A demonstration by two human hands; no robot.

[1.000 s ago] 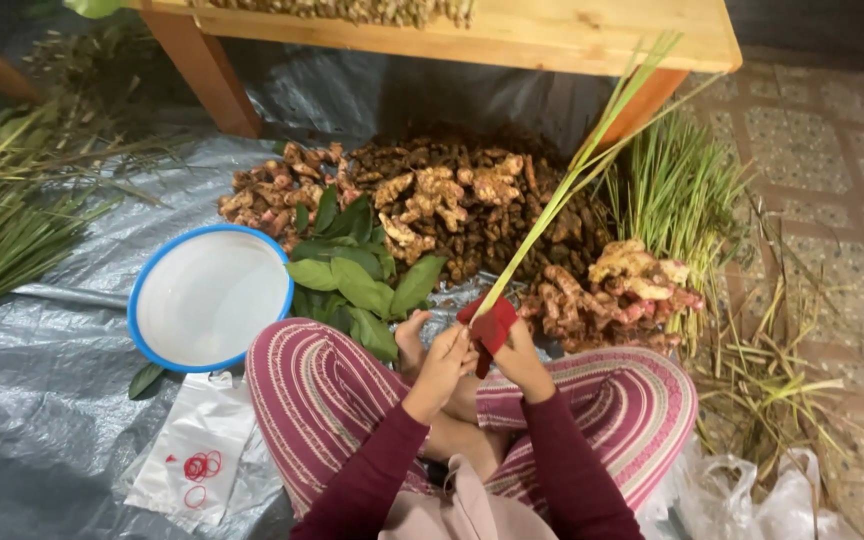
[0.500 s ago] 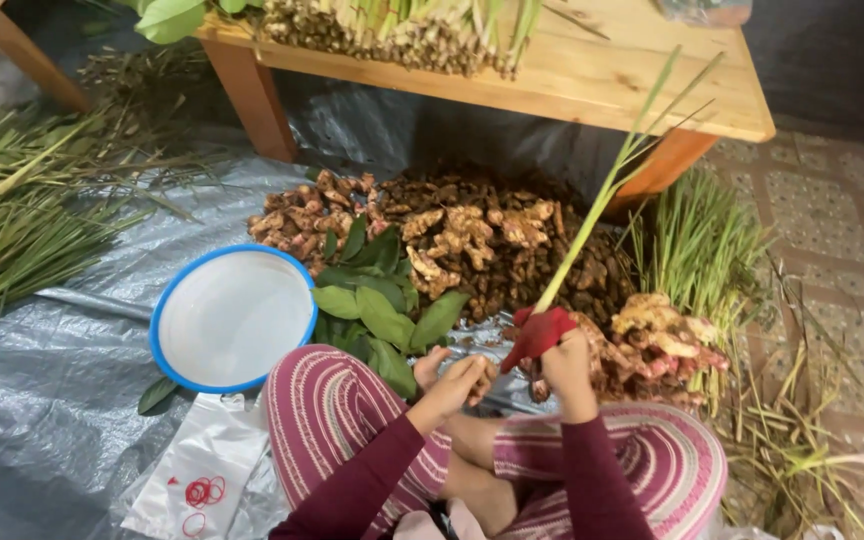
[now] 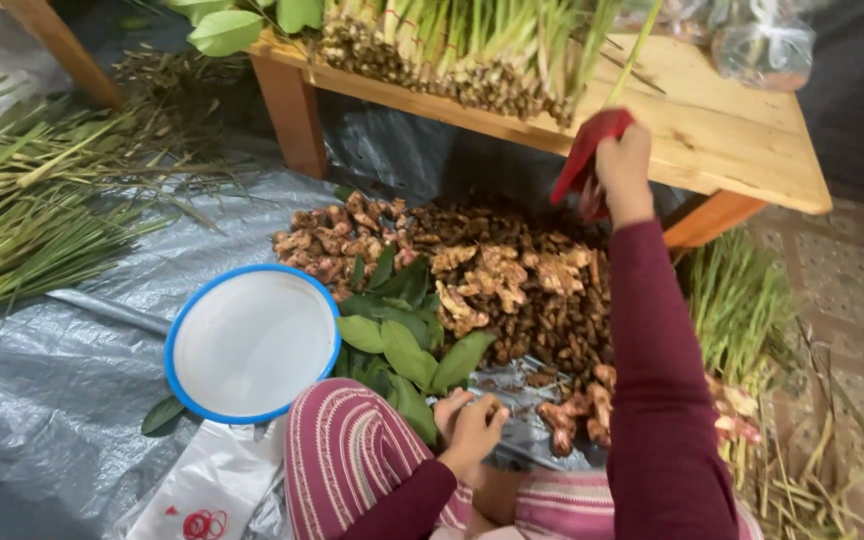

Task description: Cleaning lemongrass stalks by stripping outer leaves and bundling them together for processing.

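Seated cross-legged on a grey plastic tarp [image 3: 72,400], reaching up with the right hand [image 3: 622,165], fingers clamped on a red cloth [image 3: 584,150] and a green stalk [image 3: 637,50] at the edge of a low wooden table [image 3: 732,130] stacked with lemongrass bundles [image 3: 472,50]. Left hand [image 3: 472,425] resting loosely curled by the knee, holding nothing, just beside green leaves [image 3: 402,345]. Heaped ginger and turmeric roots [image 3: 492,290] between table and lap. Blue-rimmed white basin [image 3: 252,345] near the left knee; loose green stalks [image 3: 22,220] well apart, far left.
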